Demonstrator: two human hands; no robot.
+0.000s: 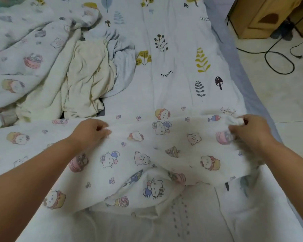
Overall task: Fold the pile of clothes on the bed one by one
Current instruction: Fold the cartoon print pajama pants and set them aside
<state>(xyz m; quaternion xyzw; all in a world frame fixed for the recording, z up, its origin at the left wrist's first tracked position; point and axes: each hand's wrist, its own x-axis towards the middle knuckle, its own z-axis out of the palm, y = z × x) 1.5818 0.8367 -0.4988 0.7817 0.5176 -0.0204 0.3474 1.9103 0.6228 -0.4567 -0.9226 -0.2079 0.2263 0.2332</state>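
Observation:
A white cloth printed with cartoon cats and bears (147, 154) lies spread across the near part of the bed, its lower edge bunched up. My left hand (92, 130) pinches its far edge at the left. My right hand (247, 130) grips the same edge at the right, with fabric bunched in the fingers. Between the hands the edge is stretched fairly straight. A pile of clothes sits at the back left: a cream garment (84, 79) on top of a pale blue one (124, 67).
The bedsheet (178, 55) with leaf and mushroom prints lies bare at the back right. A crumpled cartoon-print blanket (24, 49) fills the far left. Right of the bed are a tiled floor, a black cable (278, 62) and a wooden cabinet (262, 16).

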